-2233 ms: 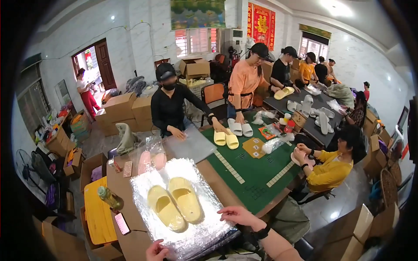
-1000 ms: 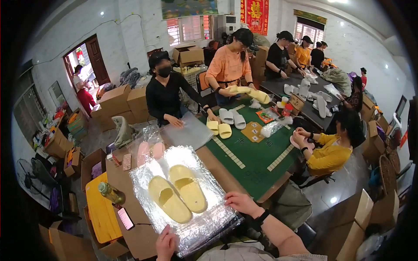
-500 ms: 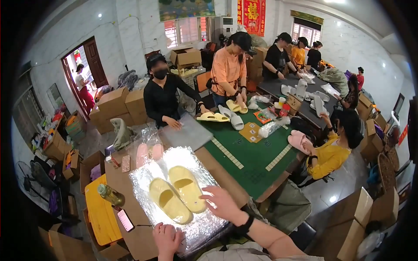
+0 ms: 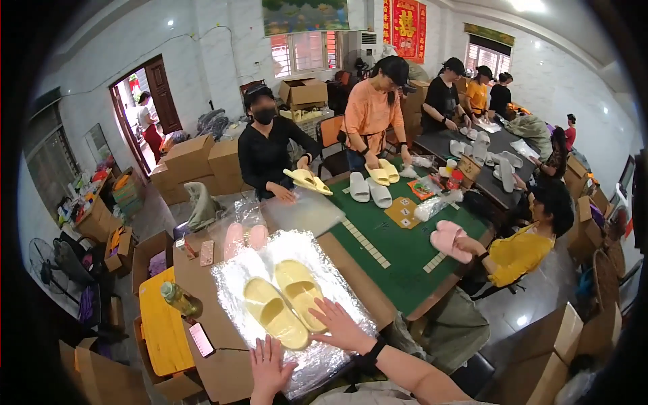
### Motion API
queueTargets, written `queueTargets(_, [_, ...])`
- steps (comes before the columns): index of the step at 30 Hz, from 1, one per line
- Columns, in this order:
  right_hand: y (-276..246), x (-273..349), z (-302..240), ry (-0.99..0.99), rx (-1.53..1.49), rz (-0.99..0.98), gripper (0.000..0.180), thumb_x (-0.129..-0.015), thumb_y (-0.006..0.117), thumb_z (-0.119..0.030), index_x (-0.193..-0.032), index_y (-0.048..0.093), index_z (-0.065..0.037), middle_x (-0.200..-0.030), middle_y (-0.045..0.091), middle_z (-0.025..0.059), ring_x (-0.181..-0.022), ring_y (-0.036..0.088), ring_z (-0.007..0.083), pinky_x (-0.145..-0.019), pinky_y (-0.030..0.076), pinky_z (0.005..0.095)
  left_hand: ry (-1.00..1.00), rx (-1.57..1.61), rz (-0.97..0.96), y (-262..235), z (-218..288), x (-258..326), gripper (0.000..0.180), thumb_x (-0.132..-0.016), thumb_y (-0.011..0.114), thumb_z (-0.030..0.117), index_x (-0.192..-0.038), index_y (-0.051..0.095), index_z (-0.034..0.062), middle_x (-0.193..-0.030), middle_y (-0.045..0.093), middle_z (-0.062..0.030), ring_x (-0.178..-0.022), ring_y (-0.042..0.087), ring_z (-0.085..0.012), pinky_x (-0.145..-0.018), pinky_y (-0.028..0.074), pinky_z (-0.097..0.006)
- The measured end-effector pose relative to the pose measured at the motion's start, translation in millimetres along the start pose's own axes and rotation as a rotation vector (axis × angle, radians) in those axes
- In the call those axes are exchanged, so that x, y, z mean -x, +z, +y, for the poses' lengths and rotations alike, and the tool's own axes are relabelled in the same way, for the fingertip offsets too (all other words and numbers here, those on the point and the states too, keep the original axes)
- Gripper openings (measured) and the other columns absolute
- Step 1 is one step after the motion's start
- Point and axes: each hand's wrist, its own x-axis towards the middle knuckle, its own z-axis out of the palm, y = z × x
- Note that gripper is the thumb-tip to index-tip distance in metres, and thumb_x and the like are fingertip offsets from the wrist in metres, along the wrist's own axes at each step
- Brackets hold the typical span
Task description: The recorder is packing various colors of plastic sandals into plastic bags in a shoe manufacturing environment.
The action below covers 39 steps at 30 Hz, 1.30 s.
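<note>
The right hand point(image 4: 341, 325) has slid in from the edge of the clear plastic bag point(image 4: 236, 277) and now lies flat and spread wide against the near end of the right slipper point(image 4: 299, 291), fingers splayed, holding nothing; a moment ago it hovered further out over the crinkled plastic. The left hand point(image 4: 270, 368) has crept up too, palm down and open at the near edge of the bag, just short of the left slipper point(image 4: 273, 322), also holding nothing. The pale yellow pair itself has not budged: both slippers lie side by side, toes pointing away, in the middle of the shiny bag on the brown desk point(image 4: 196, 277). So the hands are closing in on the pair, and by the look of it the work is at the stage of pressing or lining up the slippers on the plastic rather than lifting them. Across the green mat point(image 4: 405, 250), the person in black point(image 4: 270, 158) now holds a yellow pair point(image 4: 307, 181) up off the desk, where earlier that pair lay flat. Hard to tell: whether the slippers sit on top of the bag or inside it, since glare washes the plastic out; whether the right hand's palm actually presses the slipper or only the plastic beside it. The left wrist is cut off by the lower edge, and a pink pair point(image 4: 244, 236) under another bag is blurred.
</note>
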Motion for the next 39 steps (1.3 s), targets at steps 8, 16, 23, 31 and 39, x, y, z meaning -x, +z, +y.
queueTargets(8, [-14,-21,-1,0.067,-0.246,0.118,0.054,-0.093,0.068,-0.041,-0.129,0.061,-0.002,-0.138,0.056,0.0216,-0.132,0.049,0.0386,-0.11,0.04,0.0441,0.023,-0.002,0.028,18,-14,2,0.088,-0.089,0.054,0.067,-0.154,0.037,0.0112,-0.163,0.028,-0.0157,-0.151,0.018,-0.043,-0.12,0.014,-0.061])
queueTargets(16, [3,-74,-58,0.167,0.023,0.241,0.051,-0.088,0.071,-0.045,-0.105,0.064,0.003,-0.094,0.067,0.0209,-0.092,0.064,0.0372,-0.081,0.053,0.0452,0.015,-0.128,0.029,14,-5,4,0.067,-0.094,0.059,0.048,-0.147,0.047,0.0087,-0.16,0.033,-0.0181,-0.144,0.031,-0.0464,-0.116,0.025,-0.06])
queueTargets(23, [50,-95,-41,0.301,0.325,0.006,0.065,-0.09,0.061,-0.062,-0.099,0.063,0.002,-0.092,0.067,0.0183,-0.083,0.068,0.0333,-0.074,0.054,0.0437,0.002,-0.176,-0.078,17,-11,5,0.082,-0.096,0.051,0.056,-0.159,0.026,0.0092,-0.166,0.02,-0.0173,-0.149,0.02,-0.045,-0.119,0.018,-0.061])
queueTargets(31, [53,-93,-35,0.303,0.264,-0.02,0.066,-0.089,0.062,-0.063,-0.1,0.063,0.003,-0.093,0.066,0.0201,-0.083,0.067,0.0338,-0.073,0.054,0.0423,-0.007,-0.122,-0.05,15,-8,7,0.084,-0.097,0.05,0.056,-0.16,0.021,0.0103,-0.166,0.019,-0.0178,-0.15,0.019,-0.0453,-0.119,0.016,-0.06])
queueTargets(39, [69,-91,-27,0.289,0.269,0.064,0.063,-0.089,0.063,-0.06,-0.102,0.059,0.002,-0.095,0.064,0.0189,-0.09,0.065,0.035,-0.077,0.053,0.0414,0.004,-0.118,-0.031,11,-5,6,0.084,-0.097,0.05,0.057,-0.16,0.021,0.01,-0.165,0.02,-0.0179,-0.149,0.02,-0.0446,-0.12,0.016,-0.06])
